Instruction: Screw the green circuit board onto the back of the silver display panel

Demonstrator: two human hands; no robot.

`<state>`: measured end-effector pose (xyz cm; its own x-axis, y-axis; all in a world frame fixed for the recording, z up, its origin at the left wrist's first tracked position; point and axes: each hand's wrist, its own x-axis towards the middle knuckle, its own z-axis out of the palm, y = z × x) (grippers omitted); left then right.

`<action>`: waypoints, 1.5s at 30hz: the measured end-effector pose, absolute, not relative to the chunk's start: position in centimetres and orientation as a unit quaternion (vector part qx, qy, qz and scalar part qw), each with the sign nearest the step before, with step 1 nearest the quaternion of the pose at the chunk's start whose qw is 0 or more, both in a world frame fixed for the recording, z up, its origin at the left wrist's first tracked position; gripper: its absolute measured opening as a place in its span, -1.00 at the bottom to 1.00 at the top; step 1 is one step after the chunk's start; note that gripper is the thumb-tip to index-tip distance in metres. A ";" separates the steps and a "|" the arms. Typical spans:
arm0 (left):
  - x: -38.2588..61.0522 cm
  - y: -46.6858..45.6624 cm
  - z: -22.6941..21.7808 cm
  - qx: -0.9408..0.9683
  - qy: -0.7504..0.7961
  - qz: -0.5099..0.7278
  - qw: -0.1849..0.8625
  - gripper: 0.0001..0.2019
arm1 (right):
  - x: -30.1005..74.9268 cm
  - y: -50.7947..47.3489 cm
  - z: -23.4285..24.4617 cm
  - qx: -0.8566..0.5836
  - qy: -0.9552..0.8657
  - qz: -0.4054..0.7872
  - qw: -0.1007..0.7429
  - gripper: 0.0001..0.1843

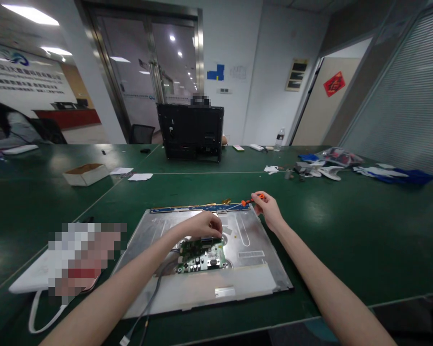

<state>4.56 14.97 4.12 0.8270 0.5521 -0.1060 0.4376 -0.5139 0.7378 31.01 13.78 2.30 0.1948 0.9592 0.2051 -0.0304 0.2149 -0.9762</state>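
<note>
A flat metal-backed display panel [274, 274] lies on the green table in front of me. On its middle sits a green circuit board [198, 257] with cables running off its left side. My left hand [202, 225] is over the board's upper edge, its fingers curled together; whatever they may hold is hidden. My right hand [269, 210] grips a screwdriver [246, 203] with an orange and black handle near the panel's far right corner. The screwdriver's shaft points left, across the far edge beside a narrow blue circuit strip [198, 208].
A blurred-out white and pink item [29, 278] with a white cable lies at left. Grey cables [152, 300] hang over the panel's near edge. Farther back are an open box [86, 174], a black monitor casing [191, 129], a water bottle [279, 139] and scattered bags [339, 157].
</note>
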 end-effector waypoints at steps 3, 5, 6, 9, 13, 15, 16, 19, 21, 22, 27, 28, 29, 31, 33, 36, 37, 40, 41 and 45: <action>4.7 14.7 3.4 0.862 0.271 0.089 0.418 -0.84 | 30.8 13.7 2.2 -0.475 -0.493 0.404 0.607 -0.56; 4.7 14.4 3.2 0.864 0.272 0.102 0.412 -0.84 | 30.5 13.7 2.2 -0.474 -0.496 0.403 0.605 -0.57; 4.8 14.3 3.1 0.864 0.273 0.108 0.408 -0.84 | 30.4 13.7 2.2 -0.474 -0.498 0.403 0.604 -0.57; 4.7 14.0 3.0 0.865 0.275 0.118 0.403 -0.83 | 30.0 13.5 2.2 -0.475 -0.504 0.401 0.599 -0.58; 4.5 14.1 2.8 0.866 0.269 0.117 0.404 -0.82 | 29.5 13.3 2.3 -0.476 -0.511 0.400 0.593 -0.59; 4.4 14.3 2.7 0.871 0.260 0.116 0.401 -0.82 | 29.2 13.1 2.3 -0.475 -0.511 0.402 0.593 -0.59; 4.3 14.4 2.6 0.873 0.254 0.116 0.400 -0.82 | 29.1 13.1 2.3 -0.474 -0.510 0.404 0.593 -0.59; 4.1 14.7 2.3 0.872 0.250 0.117 0.404 -0.80 | 28.8 12.9 2.4 -0.470 -0.506 0.413 0.594 -0.58; 4.1 14.8 2.2 0.867 0.257 0.118 0.411 -0.78 | 28.6 12.8 2.4 -0.466 -0.504 0.420 0.593 -0.58; 4.1 14.8 2.2 0.865 0.261 0.119 0.412 -0.78 | 28.4 12.7 2.4 -0.464 -0.503 0.424 0.593 -0.58; 4.2 14.7 2.2 0.866 0.264 0.126 0.405 -0.79 | 27.6 12.5 2.1 -0.457 -0.501 0.442 0.588 -0.59; 4.2 14.8 2.2 0.866 0.263 0.127 0.406 -0.79 | 27.4 12.5 2.0 -0.455 -0.499 0.444 0.589 -0.59; 4.2 14.8 2.2 0.865 0.263 0.126 0.409 -0.80 | 27.3 12.5 1.9 -0.454 -0.496 0.445 0.591 -0.58; 4.2 14.8 2.1 0.863 0.260 0.125 0.414 -0.80 | 27.1 12.4 1.9 -0.454 -0.487 0.443 0.600 -0.55; 4.2 14.9 1.9 0.862 0.255 0.125 0.419 -0.80 | 27.0 12.5 1.8 -0.456 -0.477 0.439 0.610 -0.53; 4.1 15.0 1.7 0.860 0.253 0.126 0.425 -0.78 | 27.0 12.5 1.9 -0.458 -0.469 0.431 0.620 -0.53; 4.1 15.0 1.7 0.859 0.253 0.126 0.427 -0.77 | 27.1 12.5 1.9 -0.459 -0.469 0.426 0.623 -0.53; 4.1 15.1 1.7 0.858 0.254 0.126 0.428 -0.77 | 27.2 12.3 2.5 -0.457 -0.473 0.399 0.639 -0.53; 4.1 15.1 1.7 0.859 0.253 0.127 0.427 -0.78 | 27.1 12.1 2.8 -0.455 -0.478 0.388 0.643 -0.53; 3.9 15.3 1.6 0.859 0.242 0.121 0.434 -0.80 | 25.9 11.1 5.1 -0.439 -0.528 0.350 0.637 -0.53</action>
<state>3.92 15.28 1.64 0.8539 0.5205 -0.0012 0.3100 -0.5068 0.8044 25.93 11.07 5.10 0.1965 0.9101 0.3648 0.0176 0.3687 -0.9294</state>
